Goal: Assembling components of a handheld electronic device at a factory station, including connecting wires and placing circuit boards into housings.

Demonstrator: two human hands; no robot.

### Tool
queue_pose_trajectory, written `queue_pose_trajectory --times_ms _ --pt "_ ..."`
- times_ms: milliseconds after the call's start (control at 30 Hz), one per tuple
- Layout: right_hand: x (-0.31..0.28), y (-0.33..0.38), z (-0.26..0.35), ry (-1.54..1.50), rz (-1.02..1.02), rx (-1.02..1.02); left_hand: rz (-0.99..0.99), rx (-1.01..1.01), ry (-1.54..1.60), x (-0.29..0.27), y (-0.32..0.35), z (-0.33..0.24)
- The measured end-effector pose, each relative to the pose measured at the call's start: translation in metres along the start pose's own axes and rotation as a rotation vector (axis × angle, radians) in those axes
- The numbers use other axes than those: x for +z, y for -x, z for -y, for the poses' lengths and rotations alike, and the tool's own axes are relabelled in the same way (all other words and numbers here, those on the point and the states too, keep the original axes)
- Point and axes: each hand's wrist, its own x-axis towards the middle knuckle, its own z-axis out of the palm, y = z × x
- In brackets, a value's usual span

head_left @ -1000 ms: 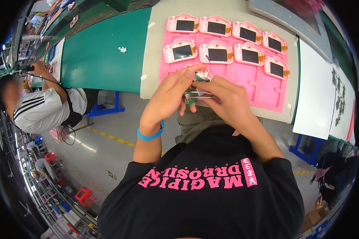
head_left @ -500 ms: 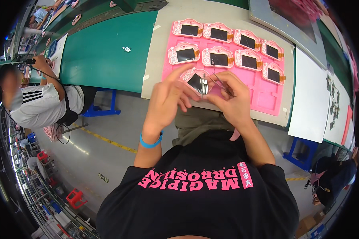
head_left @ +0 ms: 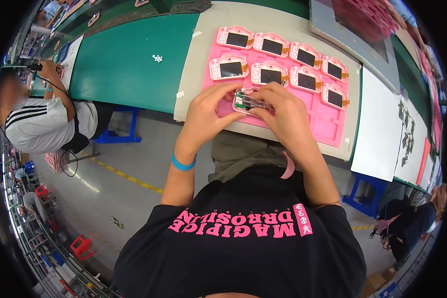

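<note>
Pink part largely covered by fingers of left hand and right hand; its held side cannot be told. Co-worker's face blurred.

A tray lies on the desk; seven units sit in its far rows, a co-worker far left.

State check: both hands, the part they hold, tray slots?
left hand: gripping the part's left end
right hand: gripping its right end
small pink part: held over the tray, circuit side up
pink tray: seven parts seated screen-up, near slots empty
</note>
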Motion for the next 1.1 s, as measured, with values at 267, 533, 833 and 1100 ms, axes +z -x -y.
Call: queue_pose_trajectory --times_ms 267,533,833,1100 --pt "-0.004 -0.005 -0.014 -0.074 0.081 0.016 -0.041 0.008 -0.042 0.003 0.005 0.007" --pt "-0.006 -0.014 0.002 -0.029 0.125 0.085 -0.075 0.052 -0.057 0.007 0.007 0.011" --pt "0.001 -0.011 -0.018 -0.109 0.086 0.023 -0.091 0.056 -0.034 0.010 0.009 0.013" --pt "0.008 -0.006 -0.019 -0.163 0.036 0.120 -0.095 0.046 -0.059 0.013 0.008 0.010"
